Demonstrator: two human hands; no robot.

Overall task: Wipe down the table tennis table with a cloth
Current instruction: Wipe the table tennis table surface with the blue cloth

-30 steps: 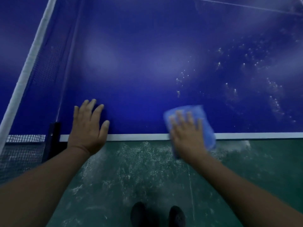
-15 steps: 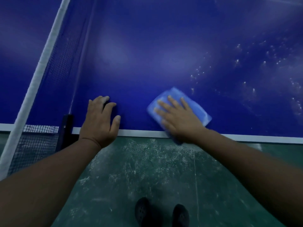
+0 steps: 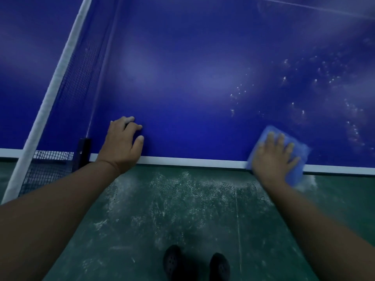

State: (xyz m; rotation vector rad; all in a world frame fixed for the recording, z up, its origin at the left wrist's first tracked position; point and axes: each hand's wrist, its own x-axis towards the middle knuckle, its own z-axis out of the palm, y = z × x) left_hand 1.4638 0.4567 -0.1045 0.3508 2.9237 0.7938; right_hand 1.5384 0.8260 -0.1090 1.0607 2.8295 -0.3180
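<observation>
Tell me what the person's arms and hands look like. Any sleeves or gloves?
No sleeves or gloves show. Both forearms are bare up to the picture's edge. The left hand and right hand wear no rings, watch or bands that I can see.

We count one blue table tennis table (image 3: 192, 82), one net (image 3: 67, 63) at ten o'clock, one blue cloth (image 3: 298, 159), two hands, two dark shoes at six o'clock.

Indoor table tennis hall or rec room: glossy dark-blue table (image 3: 182, 67) w/ white edge line, black mesh net (image 3: 81, 63) w/ white top tape clamped on a black post (image 3: 83, 151), and scuffed green sports-type floor (image 3: 182, 209) w/ pale shoe-tread marks below.
</observation>
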